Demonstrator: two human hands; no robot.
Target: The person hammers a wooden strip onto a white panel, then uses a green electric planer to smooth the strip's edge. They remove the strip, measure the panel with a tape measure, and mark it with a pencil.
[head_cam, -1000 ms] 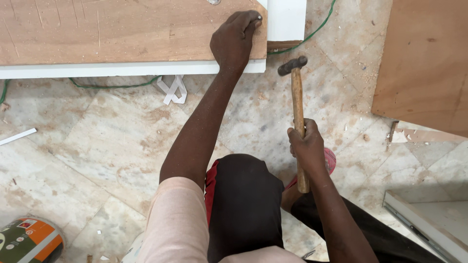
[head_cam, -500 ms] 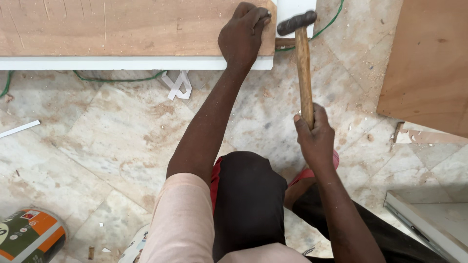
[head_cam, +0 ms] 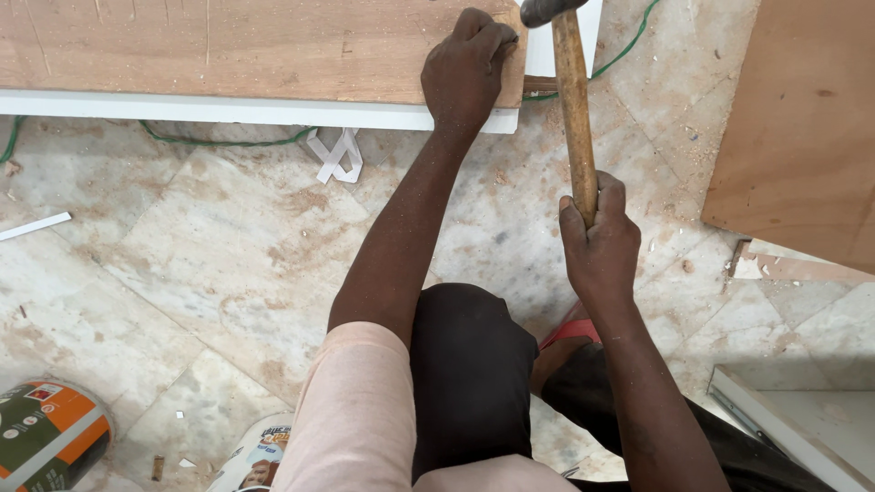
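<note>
The left hand (head_cam: 465, 68) rests on the right end of a long wooden board (head_cam: 255, 50), its fingers (head_cam: 488, 36) curled and pressed together at the board's far corner, the tips bunched as if pinching something small there (too small to make out, so what they pinch cannot be told). The board lies flat on a white panel (head_cam: 228, 111), whose pale edge shows along the board's near side, just below the heel of that hand.

The right hand (head_cam: 597, 241) is wrapped tight around the lower end of a hammer's wooden handle (head_cam: 574, 109), fingers closed fully about it with the thumb on top. The handle runs up and away from those fingers, nearly upright in the view, and the dark metal hammer head (head_cam: 547, 9) sits at the top edge of the picture, just right of the left hand's fingertips and above the board's corner; whether it touches the board cannot be told.

Everything lies on a marbled stone floor (head_cam: 200, 264) dusted with sawdust. Left of the left wrist, near the panel's edge, lies a small white folded strip (head_cam: 335, 155), and a green cable (head_cam: 228, 138) runs along under the panel. Well to the right of the right hand a second plywood sheet (head_cam: 802, 137) lies on the floor. Far below and left of both hands, at the picture's corner, sits a round can with orange and green on its label (head_cam: 46, 437).
</note>
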